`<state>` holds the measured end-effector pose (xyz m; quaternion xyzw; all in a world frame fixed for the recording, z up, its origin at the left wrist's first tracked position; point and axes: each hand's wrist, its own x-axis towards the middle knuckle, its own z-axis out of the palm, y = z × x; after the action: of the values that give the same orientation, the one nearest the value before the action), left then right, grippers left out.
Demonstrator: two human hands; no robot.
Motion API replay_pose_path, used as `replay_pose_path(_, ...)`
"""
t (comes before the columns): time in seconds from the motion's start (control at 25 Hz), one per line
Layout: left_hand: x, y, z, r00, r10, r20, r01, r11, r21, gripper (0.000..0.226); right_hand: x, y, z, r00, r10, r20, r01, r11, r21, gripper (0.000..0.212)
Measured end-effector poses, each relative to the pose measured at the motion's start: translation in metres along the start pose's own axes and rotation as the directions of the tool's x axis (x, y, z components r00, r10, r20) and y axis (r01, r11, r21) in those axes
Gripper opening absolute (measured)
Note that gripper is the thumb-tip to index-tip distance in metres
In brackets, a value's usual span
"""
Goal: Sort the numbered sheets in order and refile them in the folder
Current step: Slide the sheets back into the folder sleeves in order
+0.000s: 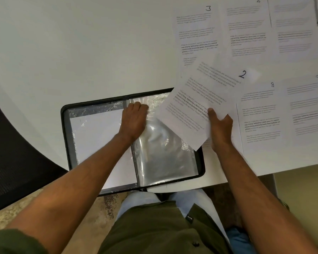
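Observation:
A black folder [65, 136] lies open at the table's near edge, with clear plastic sleeves inside. Its left sleeve [97, 140] holds a white sheet. My left hand [133, 120] grips the top of the empty right sleeve [163, 153] near the spine. My right hand [219, 125] pinches the sheet marked 2 [202, 99], held tilted above the folder's upper right corner. Sheets 3 [196, 33], 4 [246, 30], 8 [259, 116] and 9 [305, 107] lie flat on the table to the right.
The white table [81, 43] curves away at the left, where a dark chair [13, 153] stands. Another sheet [294, 24] lies at the top right with a dark pen [317, 13] on it. My lap is under the table's edge.

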<state>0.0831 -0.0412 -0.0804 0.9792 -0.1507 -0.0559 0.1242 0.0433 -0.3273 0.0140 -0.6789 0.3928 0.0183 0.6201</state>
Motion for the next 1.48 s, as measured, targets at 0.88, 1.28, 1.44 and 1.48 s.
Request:
replay_pose_path(0.88,0.04,0.008,-0.024,0.988,-0.132,0.081,0.141,0.983,-0.114,0.018,0.093,-0.058,0.073,0.981,0.191,0.015,-0.189,0.95,0.248,0.04)
replay_pose_path(1.28,0.044,0.001,-0.037,0.993,-0.099,0.066,0.111,0.974,-0.198,0.011,0.102,-0.072,0.111,0.986,0.124,0.115,-0.151,0.951,0.271,0.039)
replay_pose_path(1.44,0.043,-0.002,-0.036,0.996,-0.077,0.045,0.086,0.959,-0.269,0.011,0.109,-0.075,0.121,0.984,0.11,0.137,-0.144,0.951,0.273,0.039)
replay_pose_path(1.48,0.042,-0.003,-0.036,0.997,-0.066,0.037,0.074,0.958,-0.277,0.012,0.11,-0.075,0.124,0.984,0.101,0.146,-0.138,0.952,0.274,0.038)
